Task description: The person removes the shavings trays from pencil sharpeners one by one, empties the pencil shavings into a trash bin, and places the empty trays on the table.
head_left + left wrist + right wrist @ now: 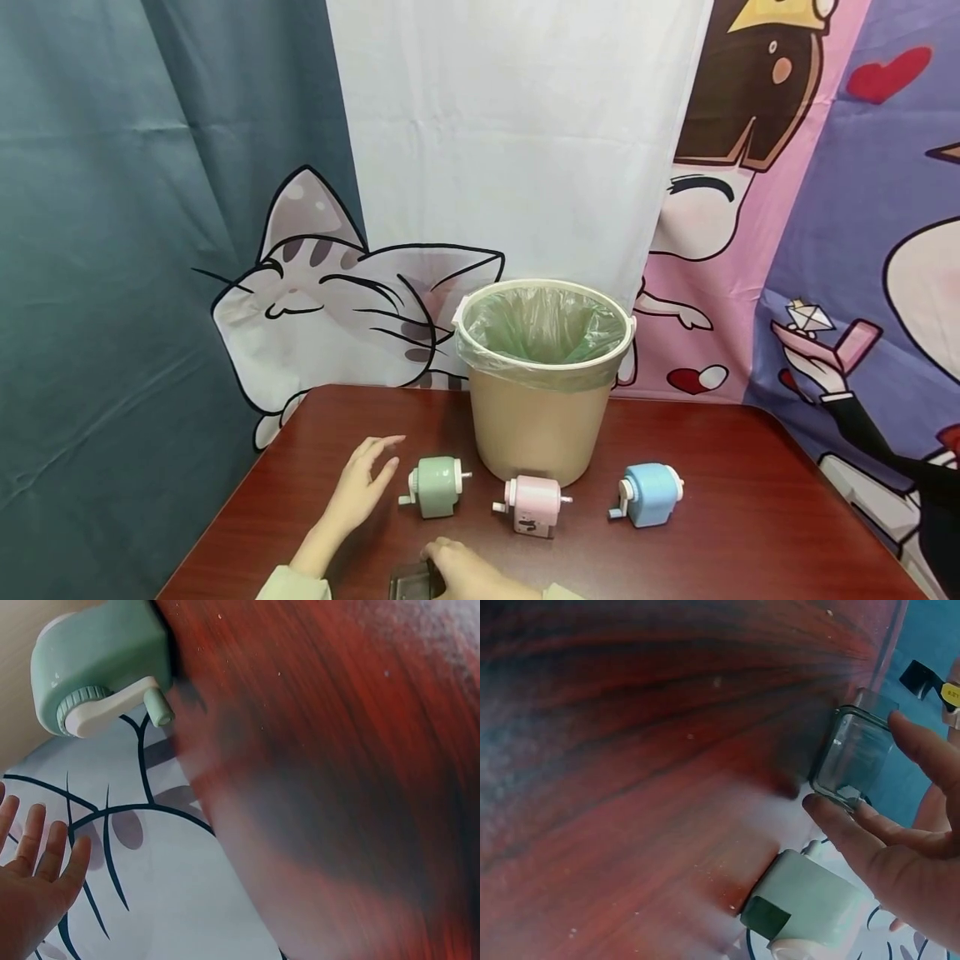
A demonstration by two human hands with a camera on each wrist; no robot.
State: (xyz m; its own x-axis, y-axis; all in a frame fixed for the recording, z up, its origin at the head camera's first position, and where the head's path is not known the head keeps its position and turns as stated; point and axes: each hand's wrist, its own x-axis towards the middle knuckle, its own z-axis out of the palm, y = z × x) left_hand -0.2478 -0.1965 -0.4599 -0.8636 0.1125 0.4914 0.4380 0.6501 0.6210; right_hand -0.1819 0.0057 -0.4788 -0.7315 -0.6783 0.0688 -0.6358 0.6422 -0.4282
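My right hand (468,571) holds a small see-through grey box (411,583) at the table's near side, partly cut off by the frame's lower edge. In the right wrist view the thumb and fingers grip opposite sides of this box (855,754). My left hand (358,492) is raised with its fingers spread, left of a green crank pencil sharpener (437,486), and nothing is in it. A dark square opening shows on the green sharpener (802,896) in the right wrist view. Its crank handle (112,709) shows in the left wrist view.
A pink pencil sharpener (536,504) stands in the middle and a blue one (651,494) to the right. Behind them is a beige bin (540,417) with a clear liner. The dark red table (712,533) backs onto a printed cloth (495,150).
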